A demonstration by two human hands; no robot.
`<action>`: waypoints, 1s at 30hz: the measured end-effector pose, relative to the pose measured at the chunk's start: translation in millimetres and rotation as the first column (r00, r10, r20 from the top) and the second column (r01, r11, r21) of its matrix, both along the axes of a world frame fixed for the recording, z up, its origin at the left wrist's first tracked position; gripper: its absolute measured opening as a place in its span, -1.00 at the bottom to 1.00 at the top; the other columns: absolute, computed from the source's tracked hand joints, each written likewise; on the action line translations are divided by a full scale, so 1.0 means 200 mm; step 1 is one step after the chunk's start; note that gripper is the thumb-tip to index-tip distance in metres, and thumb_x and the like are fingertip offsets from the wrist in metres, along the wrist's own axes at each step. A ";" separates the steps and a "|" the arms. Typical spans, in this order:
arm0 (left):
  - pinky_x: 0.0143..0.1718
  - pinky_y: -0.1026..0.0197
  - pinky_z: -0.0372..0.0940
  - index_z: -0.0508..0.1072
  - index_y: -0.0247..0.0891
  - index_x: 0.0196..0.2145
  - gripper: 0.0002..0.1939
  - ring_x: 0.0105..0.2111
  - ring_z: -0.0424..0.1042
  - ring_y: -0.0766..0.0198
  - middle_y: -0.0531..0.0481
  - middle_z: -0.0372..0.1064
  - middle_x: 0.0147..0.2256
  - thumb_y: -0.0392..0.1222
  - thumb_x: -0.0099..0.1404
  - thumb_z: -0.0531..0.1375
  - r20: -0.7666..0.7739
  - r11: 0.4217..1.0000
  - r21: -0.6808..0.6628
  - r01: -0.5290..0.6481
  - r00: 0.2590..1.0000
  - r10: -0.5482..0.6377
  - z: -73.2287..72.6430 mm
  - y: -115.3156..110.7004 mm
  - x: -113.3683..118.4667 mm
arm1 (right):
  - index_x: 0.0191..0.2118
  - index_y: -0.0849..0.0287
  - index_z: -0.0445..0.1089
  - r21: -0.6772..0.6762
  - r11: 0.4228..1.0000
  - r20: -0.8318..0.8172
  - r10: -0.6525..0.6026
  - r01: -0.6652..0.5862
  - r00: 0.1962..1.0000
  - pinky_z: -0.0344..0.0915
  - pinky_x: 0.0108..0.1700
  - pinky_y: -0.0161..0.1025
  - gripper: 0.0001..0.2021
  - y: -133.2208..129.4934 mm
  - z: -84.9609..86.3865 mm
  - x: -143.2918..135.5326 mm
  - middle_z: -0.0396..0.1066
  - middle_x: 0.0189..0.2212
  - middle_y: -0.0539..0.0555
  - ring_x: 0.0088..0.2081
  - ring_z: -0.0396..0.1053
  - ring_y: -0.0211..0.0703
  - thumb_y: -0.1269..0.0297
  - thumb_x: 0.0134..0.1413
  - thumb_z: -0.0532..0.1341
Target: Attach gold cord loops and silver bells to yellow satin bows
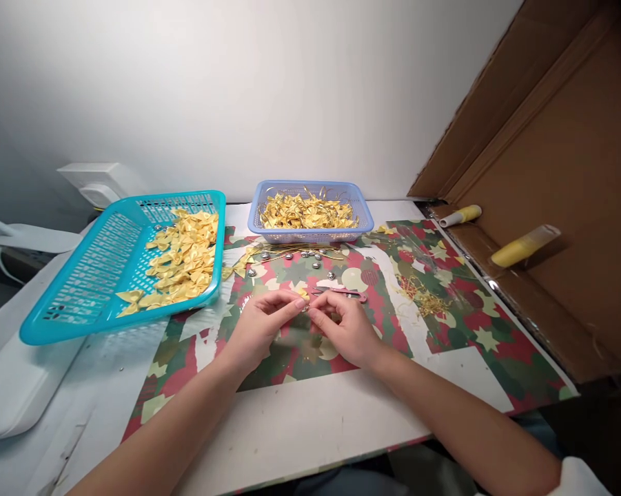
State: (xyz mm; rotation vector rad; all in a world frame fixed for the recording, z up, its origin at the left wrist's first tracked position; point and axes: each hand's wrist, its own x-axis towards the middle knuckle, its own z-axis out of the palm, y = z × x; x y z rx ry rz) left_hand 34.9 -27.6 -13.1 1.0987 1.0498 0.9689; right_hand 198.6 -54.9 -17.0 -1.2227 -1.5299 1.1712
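Over the middle of the patterned sheet, my left hand (261,324) and my right hand (347,327) meet at the fingertips. Thumb and forefinger of the left pinch a small yellow ribbon bow (302,292). The right fingertips are pinched close against it, where a tiny silvery piece shows; my fingers mostly hide what they grip. Just behind the right hand lie pink thread snips (360,295). Several small silver bells (316,264) are scattered beyond the hands, beside gold wire ties (289,246) and a yellow ribbon strip (242,263).
A turquoise basket (93,255) of yellow bows (189,258) stands tilted at left. Behind, a blue basket (310,238) holds bows with gold ties (310,210). Gold wire scraps (426,297) lie at right, near a cardboard wall (553,172) with yellow tubes (524,246) sticking out.
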 end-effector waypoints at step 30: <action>-0.20 0.08 0.17 0.49 -0.19 -0.28 -0.82 -0.18 0.30 0.05 -0.07 0.37 -0.28 -0.07 0.24 0.18 -0.785 0.828 0.455 0.328 0.587 0.198 -0.07 0.07 0.00 | -0.38 0.09 0.40 0.030 0.999 -0.303 -0.013 0.023 0.953 0.33 -0.39 -0.21 -0.66 0.00 0.08 0.08 0.33 -0.58 -0.02 -0.50 0.34 -0.21 -0.10 0.08 0.19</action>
